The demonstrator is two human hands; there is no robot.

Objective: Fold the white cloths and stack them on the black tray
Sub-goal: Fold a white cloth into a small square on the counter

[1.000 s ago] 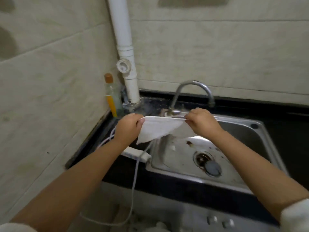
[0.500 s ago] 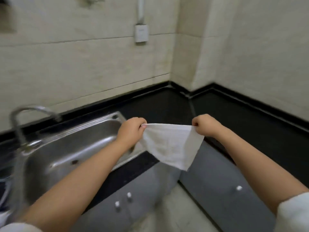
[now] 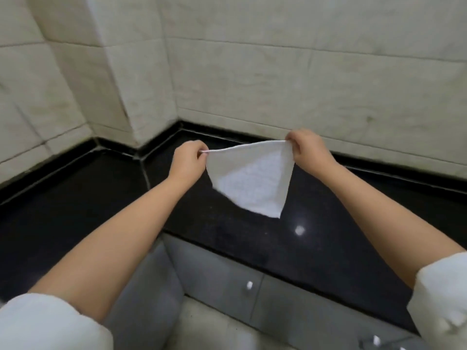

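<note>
A white cloth (image 3: 252, 180) hangs in the air above the black counter (image 3: 316, 231), stretched along its top edge between both hands. My left hand (image 3: 188, 161) pinches its left corner. My right hand (image 3: 307, 149) pinches the right corner, slightly higher. The cloth droops to a point below, tilted toward the right. No black tray is in view.
The black counter runs along cream tiled walls (image 3: 303, 79) and turns a corner at the left around a tiled pillar (image 3: 131, 72). Grey cabinet doors (image 3: 227, 279) with small white knobs sit under the counter edge. A pale floor shows at the bottom.
The view has swung right, away from the sink and tap, to the bare counter past the corner. Both hands have kept hold of the cloth's top corners throughout.
</note>
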